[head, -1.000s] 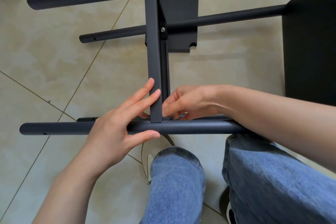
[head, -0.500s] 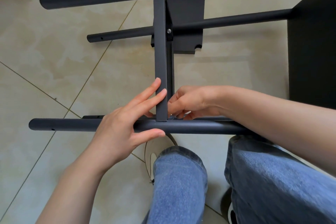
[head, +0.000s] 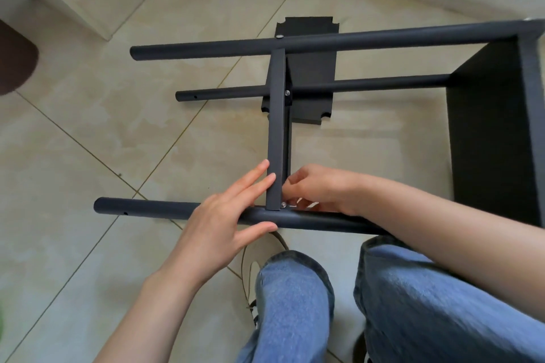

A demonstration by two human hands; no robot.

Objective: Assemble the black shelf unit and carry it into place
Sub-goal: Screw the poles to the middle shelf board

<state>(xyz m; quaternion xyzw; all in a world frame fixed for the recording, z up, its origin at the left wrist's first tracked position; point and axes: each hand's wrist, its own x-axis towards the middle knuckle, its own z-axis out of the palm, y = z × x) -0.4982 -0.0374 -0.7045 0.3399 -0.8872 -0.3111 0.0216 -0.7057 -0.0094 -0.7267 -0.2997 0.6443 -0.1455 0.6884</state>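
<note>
Head view: the black shelf unit (head: 495, 127) lies on its side on the tiled floor (head: 88, 141), tubes running leftward. My left hand (head: 224, 224) lies spread, fingers straight against the cross bracket (head: 277, 127), thumb under the near tube (head: 147, 209). My right hand (head: 321, 187) curls at the bracket's screw (head: 283, 204); what it pinches, I cannot tell.

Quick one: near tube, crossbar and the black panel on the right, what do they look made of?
Near tube: likely steel, matte dark-grey powder coat; round section, drilled hole, soft sheen. Crossbar: looks like folded sheet metal, same matte coat, screwed at the end. Black panel: probably laminated board; flat, thick edge, faint grainy texture. None certain from the look alone.
</note>
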